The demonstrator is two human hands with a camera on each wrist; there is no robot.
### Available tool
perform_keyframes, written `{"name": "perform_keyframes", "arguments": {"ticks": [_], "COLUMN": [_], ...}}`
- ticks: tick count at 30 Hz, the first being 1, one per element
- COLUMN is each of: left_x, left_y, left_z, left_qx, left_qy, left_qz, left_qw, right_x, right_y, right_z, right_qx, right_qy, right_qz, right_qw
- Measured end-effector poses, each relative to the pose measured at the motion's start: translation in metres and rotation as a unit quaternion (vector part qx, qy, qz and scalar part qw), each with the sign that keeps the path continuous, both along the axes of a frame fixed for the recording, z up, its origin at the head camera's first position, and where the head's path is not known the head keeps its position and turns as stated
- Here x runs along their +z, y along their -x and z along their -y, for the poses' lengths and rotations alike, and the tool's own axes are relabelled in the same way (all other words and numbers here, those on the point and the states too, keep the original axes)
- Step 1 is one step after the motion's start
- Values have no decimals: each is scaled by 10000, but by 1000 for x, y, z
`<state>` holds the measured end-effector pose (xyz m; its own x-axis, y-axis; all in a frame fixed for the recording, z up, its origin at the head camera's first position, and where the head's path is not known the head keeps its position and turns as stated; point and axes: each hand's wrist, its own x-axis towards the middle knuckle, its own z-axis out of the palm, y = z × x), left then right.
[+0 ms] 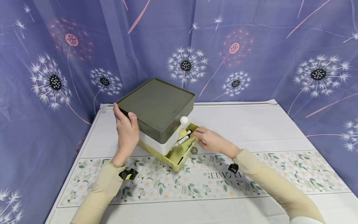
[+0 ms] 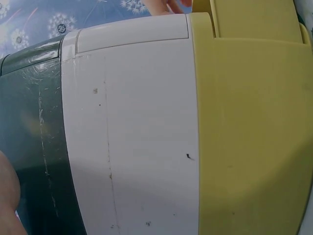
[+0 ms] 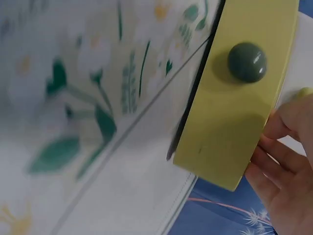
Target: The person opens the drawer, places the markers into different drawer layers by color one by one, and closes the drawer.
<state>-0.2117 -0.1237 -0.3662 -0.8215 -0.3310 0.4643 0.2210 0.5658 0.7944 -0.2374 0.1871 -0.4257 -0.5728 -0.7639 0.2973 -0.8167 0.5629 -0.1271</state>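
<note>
A stacked desktop drawer box stands at an angle on the table, with a dark green top tier (image 1: 156,104), a white middle tier (image 2: 132,122) and a yellow bottom tier (image 2: 249,122). My left hand (image 1: 127,132) rests against its left side, fingers and thumb extended up to the top rim. The yellow drawer (image 1: 172,160) is pulled out, its round grey-green knob (image 3: 247,62) facing right. White markers (image 1: 180,142) lie inside it. At the drawer's far end, the fingers of my right hand (image 1: 208,139) reach over the edge; what the fingertips hold is hidden.
The table carries a white cloth with a floral band (image 1: 156,186) under and in front of the box. Behind and at both sides hangs a blue dandelion curtain (image 1: 251,37). A white knob (image 1: 183,120) and a yellow knob (image 1: 182,133) stick out above the drawer.
</note>
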Motion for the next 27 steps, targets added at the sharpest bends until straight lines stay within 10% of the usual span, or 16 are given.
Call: {"name": "perform_keyframes", "arguments": {"ticks": [10,27], "left_x": [0,-2], "left_y": [0,1], "left_z": [0,-1], "left_qx": [-5,35], "left_qy": [4,-7], "left_qz": [8,-85], "left_qw": [10000,10000], "right_x": [2,-9], "right_y": [-15,-34], "right_z": [3,11], "right_qx": [-849,-1039], "right_qy": [1286,1635], "right_qz": [265,2115], "right_qw": [9877,9580]}}
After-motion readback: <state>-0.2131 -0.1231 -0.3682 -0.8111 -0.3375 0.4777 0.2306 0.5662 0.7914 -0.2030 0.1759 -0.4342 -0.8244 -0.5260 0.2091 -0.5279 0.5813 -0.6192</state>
